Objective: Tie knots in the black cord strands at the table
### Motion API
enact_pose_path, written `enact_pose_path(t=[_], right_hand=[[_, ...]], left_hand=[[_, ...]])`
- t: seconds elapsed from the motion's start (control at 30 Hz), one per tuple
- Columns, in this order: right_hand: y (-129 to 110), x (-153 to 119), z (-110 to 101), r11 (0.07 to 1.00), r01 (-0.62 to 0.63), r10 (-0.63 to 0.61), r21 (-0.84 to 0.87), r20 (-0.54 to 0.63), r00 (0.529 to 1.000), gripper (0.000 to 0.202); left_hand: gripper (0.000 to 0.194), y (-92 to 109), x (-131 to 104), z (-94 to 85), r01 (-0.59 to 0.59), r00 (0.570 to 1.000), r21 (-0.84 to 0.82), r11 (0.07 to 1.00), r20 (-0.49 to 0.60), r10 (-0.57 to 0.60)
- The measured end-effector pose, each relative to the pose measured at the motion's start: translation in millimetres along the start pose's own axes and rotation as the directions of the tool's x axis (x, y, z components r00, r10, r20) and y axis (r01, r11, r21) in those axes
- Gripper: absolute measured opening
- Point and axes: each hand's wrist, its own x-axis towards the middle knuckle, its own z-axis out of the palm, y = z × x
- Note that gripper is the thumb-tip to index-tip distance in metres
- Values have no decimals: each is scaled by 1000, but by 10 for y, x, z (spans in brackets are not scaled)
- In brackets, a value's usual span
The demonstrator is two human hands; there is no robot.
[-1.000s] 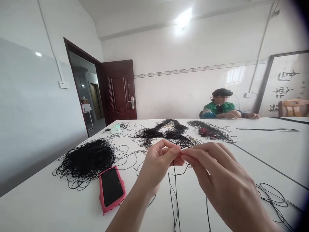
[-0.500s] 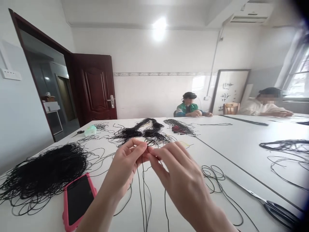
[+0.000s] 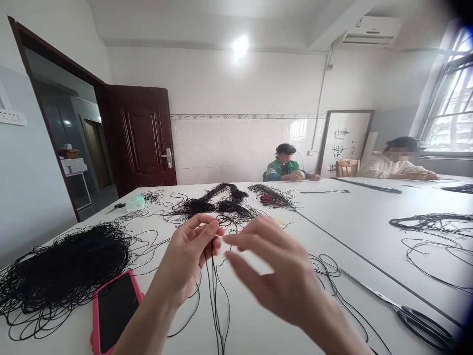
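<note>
Black cords hang down from my left hand, pinched between its thumb and fingers, with small loops showing just beyond the fingertips. My right hand is a little to the right, slightly blurred, its thumb and fingers apart and nothing held between them. Behind both hands, bundles of black cord lie on the white table. A larger tangled heap of black cord spreads at the left, beside a phone in a pink case.
Large scissors lie at the right near loose cord loops. Red-handled tools, a green translucent item and small scissors lie farther back. Two people sit across the table, one at the far right.
My right hand has come away from the cords, and its fingers have opened. My left hand still pinches them. The whole view has shifted slightly.
</note>
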Motion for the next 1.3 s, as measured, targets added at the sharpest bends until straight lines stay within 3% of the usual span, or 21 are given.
enact_pose_path(t=[0.07, 0.13, 0.2, 0.27, 0.33, 0.47, 0.57, 1.3], right_hand=[[77, 26, -93, 961, -261, 259, 92, 33, 965, 16], [154, 52, -158, 844, -510, 478, 165, 198, 856, 20], [208, 79, -198, 724, -644, 533, 246, 392, 749, 21], [230, 104, -229, 647, -699, 516, 303, 500, 695, 18], [232, 120, -258, 631, -700, 512, 335, 498, 700, 18], [221, 113, -288, 672, -637, 508, 379, 390, 768, 21], [209, 96, -268, 692, -618, 525, 374, 327, 786, 20], [197, 119, -188, 693, -600, 611, 399, 116, 783, 16]], left_hand=[[19, 15, -12, -8, -5, 1000, 10, 1000, 2, 5], [18, 24, -27, -10, -1, 1000, 46, 999, 24, 0], [18, 27, -41, -6, 1, 999, 88, 996, 50, -5], [19, 27, -51, 3, 6, 998, 136, 991, 68, -15], [21, 28, -56, 18, 11, 997, 188, 982, 77, -26], [21, 17, -66, 53, 25, 995, 295, 955, 86, -52], [18, -11, -74, 78, 41, 991, 329, 943, 105, -80], [13, -104, -74, 105, 92, 955, 438, 894, 216, -203]])
